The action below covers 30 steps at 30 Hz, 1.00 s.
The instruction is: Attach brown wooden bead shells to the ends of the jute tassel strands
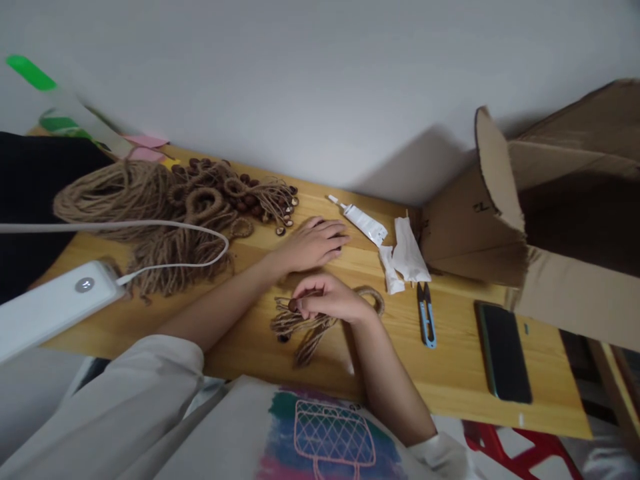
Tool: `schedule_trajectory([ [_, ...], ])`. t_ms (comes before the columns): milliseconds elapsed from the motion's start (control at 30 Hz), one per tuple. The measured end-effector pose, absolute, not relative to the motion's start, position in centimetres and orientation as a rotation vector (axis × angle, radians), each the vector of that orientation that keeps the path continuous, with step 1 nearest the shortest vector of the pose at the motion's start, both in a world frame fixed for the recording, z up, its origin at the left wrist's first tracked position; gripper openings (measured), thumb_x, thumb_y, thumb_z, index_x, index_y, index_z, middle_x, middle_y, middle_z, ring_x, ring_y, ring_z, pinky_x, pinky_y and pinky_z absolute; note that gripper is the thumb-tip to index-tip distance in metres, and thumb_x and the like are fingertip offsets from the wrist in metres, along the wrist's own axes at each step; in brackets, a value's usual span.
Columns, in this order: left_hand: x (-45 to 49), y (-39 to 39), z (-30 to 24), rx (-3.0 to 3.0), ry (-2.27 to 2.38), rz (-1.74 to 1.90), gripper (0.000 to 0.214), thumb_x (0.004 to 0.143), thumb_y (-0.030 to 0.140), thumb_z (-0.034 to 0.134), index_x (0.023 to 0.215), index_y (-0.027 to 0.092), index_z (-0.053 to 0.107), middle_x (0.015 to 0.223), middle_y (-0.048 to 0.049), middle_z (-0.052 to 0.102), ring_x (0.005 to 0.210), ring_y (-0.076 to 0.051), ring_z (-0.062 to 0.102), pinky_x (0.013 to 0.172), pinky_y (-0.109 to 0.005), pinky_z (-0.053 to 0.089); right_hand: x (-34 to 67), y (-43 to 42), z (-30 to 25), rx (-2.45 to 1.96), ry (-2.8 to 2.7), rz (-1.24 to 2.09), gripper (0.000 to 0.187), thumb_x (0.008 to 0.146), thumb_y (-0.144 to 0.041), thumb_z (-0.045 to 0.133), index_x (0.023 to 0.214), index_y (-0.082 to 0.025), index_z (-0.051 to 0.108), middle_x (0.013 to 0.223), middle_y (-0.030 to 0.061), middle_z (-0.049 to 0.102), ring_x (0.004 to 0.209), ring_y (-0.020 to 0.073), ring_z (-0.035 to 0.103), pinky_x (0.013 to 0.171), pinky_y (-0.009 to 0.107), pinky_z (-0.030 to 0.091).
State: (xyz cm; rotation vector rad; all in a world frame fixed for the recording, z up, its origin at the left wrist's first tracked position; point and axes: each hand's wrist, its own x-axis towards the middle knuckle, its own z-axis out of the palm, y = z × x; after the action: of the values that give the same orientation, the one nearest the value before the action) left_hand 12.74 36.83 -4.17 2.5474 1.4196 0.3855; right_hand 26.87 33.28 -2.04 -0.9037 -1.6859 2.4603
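My left hand (313, 243) lies flat on the wooden table (455, 360), fingers stretched toward a white glue tube (364, 222). Just in front of it, my right hand (330, 299) is curled over a jute twine ornament (300, 328) with a ring and tassel strands. Its fingertips pinch a dark brown bead (293, 305) on the ornament.
A pile of jute cord and finished bead ornaments (200, 200) fills the table's left. A white lamp base (55, 303) with cable sits at the near left. White wrappers (407, 253), blue thread snips (426, 315), a dark phone (504, 350) and an open cardboard box (500, 213) lie to the right.
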Motion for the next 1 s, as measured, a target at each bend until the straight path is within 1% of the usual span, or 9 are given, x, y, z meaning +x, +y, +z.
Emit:
schedule_trajectory([
  [433,12.71,37.2,-4.67,2.485,1.413,0.472,0.033,0.095,0.027,0.046,0.125,0.021,0.058,0.138,-0.0061,0.053,0.129,-0.02,0.046,0.111,-0.041,0.026,26.83,33.29,-2.11,-0.9,-1.653,2.481,0.017,0.066,-0.023,0.063,0.08,-0.013,0.062,0.057,-0.0039,0.06,0.052,0.0053,0.053,0.051,0.017,0.04],
  [667,12.67,37.24,-4.64,2.506,1.399,0.564,0.031,0.093,0.024,0.048,0.12,0.018,0.062,0.13,-0.0088,0.059,0.122,-0.022,0.051,0.105,-0.04,0.037,26.84,33.29,-1.84,-0.919,-1.66,2.474,0.017,0.066,-0.023,0.063,0.079,-0.012,0.062,0.057,-0.0036,0.06,0.052,0.0055,0.053,0.05,0.016,0.04],
  [1000,12.57,37.27,-4.99,2.515,1.394,0.656,0.029,0.091,0.021,0.05,0.116,0.015,0.064,0.123,-0.0103,0.062,0.115,-0.023,0.055,0.102,-0.04,0.042,26.86,33.29,-1.66,-0.94,-1.674,2.463,0.017,0.066,-0.023,0.063,0.079,-0.012,0.062,0.057,-0.0037,0.059,0.052,0.0048,0.052,0.051,0.016,0.039],
])
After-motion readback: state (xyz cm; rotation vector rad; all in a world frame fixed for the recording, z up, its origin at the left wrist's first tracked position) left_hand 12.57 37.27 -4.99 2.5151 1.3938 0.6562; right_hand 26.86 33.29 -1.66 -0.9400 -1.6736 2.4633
